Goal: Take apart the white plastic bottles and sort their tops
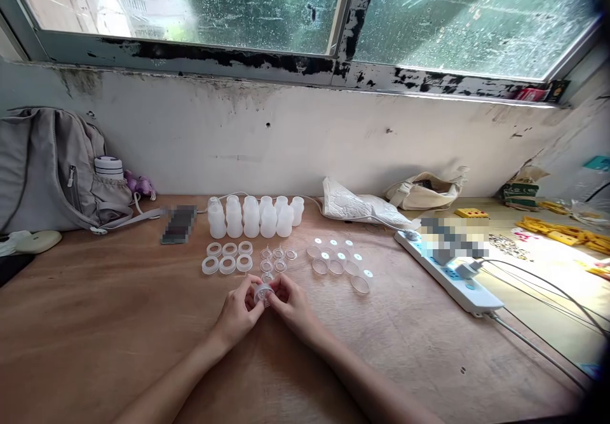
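Near the table's middle, my left hand and my right hand pinch a whitish translucent collar ring from both sides. A clear soft piece, like a bottle teat, seems to sit in it; the fingers partly hide it. Just beyond my fingertips stand several clear teats in short rows. To their left lie several white collar rings, flat on the wood. Clear round caps, several of them, lie to the right with small white discs beside them. Behind everything stand several frosted bottles.
A dark phone lies left of the bottles, near a grey backpack. On the right runs a white power strip with plugs and cables. A white plastic package and a beige pouch rest against the wall.
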A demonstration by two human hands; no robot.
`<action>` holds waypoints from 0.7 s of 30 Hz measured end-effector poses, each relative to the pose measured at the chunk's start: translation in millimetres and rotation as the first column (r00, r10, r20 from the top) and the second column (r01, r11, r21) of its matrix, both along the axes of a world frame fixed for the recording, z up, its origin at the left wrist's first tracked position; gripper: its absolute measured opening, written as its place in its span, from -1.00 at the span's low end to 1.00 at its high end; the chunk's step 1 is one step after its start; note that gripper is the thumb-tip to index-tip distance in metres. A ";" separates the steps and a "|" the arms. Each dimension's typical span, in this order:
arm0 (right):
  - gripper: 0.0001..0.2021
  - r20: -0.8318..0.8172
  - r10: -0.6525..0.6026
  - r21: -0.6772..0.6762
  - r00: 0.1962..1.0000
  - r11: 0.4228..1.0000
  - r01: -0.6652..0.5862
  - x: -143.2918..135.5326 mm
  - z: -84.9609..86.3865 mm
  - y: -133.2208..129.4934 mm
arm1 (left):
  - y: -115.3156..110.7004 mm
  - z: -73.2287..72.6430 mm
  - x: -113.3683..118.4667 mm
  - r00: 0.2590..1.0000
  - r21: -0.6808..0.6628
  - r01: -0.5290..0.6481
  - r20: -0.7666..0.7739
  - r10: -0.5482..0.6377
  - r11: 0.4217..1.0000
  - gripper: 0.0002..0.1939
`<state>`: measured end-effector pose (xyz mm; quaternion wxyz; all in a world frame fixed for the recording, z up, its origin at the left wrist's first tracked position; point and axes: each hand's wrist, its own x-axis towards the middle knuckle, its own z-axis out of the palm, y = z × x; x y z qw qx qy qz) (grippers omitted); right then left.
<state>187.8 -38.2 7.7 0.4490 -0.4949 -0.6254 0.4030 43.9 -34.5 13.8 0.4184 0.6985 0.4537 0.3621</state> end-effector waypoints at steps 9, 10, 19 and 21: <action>-0.88 0.007 0.072 0.038 0.997 0.997 -0.072 -0.2 -2.4 0.5 | 2.4 -1.8 1.8 0.993 -0.129 -0.031 0.108 0.046 0.991 -0.82; -0.86 0.002 0.082 0.038 0.997 0.996 -0.082 -0.2 -2.4 0.5 | 2.3 -1.4 2.0 0.993 -0.134 -0.033 0.108 0.047 0.990 -0.82; -0.93 -0.016 0.055 0.030 0.998 0.998 -0.054 -3.2 -0.2 -0.4 | 0.7 1.0 2.5 0.997 -0.083 -0.040 0.062 0.045 0.996 -0.86; -0.94 -0.013 0.045 0.031 0.999 0.999 -0.044 -3.7 0.9 -1.0 | 0.6 0.2 2.8 0.997 -0.065 -0.047 0.055 0.051 0.997 -0.87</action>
